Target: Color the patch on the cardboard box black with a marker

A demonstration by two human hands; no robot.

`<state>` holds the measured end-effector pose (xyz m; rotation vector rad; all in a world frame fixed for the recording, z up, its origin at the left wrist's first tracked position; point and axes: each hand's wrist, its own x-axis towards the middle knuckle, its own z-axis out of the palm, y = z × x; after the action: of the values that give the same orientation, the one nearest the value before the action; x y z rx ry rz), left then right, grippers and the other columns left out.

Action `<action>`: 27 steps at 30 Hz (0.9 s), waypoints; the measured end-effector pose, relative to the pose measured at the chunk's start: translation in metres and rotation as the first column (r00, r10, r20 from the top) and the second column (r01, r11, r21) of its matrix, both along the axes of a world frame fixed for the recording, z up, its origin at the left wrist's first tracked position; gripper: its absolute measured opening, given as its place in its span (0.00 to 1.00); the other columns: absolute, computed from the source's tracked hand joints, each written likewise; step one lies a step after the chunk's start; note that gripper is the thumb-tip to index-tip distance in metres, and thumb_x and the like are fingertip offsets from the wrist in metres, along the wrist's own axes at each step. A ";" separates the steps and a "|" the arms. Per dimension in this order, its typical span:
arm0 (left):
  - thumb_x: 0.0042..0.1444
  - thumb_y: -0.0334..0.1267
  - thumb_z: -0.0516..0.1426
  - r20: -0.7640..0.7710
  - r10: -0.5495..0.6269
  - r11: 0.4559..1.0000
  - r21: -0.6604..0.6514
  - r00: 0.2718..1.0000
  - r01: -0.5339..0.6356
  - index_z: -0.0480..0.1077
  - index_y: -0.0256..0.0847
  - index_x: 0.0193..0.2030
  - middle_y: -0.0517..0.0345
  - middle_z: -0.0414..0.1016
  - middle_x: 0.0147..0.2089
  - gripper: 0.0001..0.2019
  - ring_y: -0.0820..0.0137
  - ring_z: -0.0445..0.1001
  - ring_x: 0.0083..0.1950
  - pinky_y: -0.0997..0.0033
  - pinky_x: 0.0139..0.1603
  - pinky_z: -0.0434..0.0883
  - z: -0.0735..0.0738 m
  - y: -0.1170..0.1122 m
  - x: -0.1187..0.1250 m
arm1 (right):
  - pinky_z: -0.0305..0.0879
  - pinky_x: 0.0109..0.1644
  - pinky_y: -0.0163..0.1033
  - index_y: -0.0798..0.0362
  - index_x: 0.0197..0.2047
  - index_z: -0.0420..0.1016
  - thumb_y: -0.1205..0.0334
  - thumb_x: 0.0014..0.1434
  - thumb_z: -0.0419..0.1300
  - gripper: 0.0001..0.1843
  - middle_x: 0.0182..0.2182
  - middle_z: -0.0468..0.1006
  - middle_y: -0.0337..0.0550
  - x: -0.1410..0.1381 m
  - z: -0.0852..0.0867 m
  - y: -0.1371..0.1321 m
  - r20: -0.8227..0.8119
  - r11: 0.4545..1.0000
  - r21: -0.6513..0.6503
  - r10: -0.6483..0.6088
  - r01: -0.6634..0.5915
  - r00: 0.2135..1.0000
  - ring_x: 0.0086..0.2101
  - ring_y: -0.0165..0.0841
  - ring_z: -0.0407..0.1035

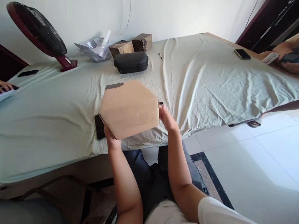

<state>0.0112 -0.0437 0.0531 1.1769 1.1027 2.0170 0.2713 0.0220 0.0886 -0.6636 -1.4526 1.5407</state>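
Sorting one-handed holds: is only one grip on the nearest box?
No, the left grip and right grip hold the box from opposite sides.

A plain white wall stands behind a long worktop draped in creased, pale green cloth. Dark reddish-brown furniture fills the upper right corner. Below, glossy white square floor tiles meet a black border band edging brownish speckled flooring. Bright light reflects off the tiles at right.
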 end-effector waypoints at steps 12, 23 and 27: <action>0.73 0.73 0.56 -0.055 0.085 0.986 0.150 0.995 -0.076 0.78 0.62 0.76 0.59 0.77 0.80 0.34 0.49 0.67 0.86 0.47 0.87 0.66 0.044 -0.023 0.028 | 0.69 0.33 0.41 0.48 0.63 0.87 0.19 0.66 0.64 0.43 0.27 0.72 0.35 -0.001 0.037 -0.036 0.000 0.973 0.084 -0.215 0.214 0.977 0.27 0.33 0.68; 0.69 0.79 0.55 0.063 0.087 0.995 0.044 0.994 -0.090 0.82 0.56 0.72 0.55 0.77 0.79 0.40 0.49 0.64 0.88 0.50 0.86 0.66 0.048 -0.037 0.021 | 0.68 0.36 0.42 0.47 0.63 0.87 0.21 0.69 0.63 0.40 0.29 0.73 0.36 -0.008 0.046 -0.048 0.024 0.965 0.118 -0.236 0.232 0.971 0.30 0.34 0.67; 0.69 0.78 0.56 0.351 -0.084 0.991 -0.072 0.933 0.116 0.82 0.53 0.69 0.50 0.78 0.78 0.38 0.46 0.65 0.86 0.43 0.83 0.71 0.037 -0.039 0.008 | 0.71 0.41 0.43 0.42 0.64 0.88 0.31 0.70 0.70 0.30 0.35 0.77 0.38 -0.008 0.048 -0.052 -0.023 0.922 0.295 -0.256 0.251 0.966 0.36 0.35 0.67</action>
<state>0.0190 -0.0825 0.0905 0.7732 0.9263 1.9753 0.2633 -0.0303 0.1369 -0.6543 -1.5047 1.0934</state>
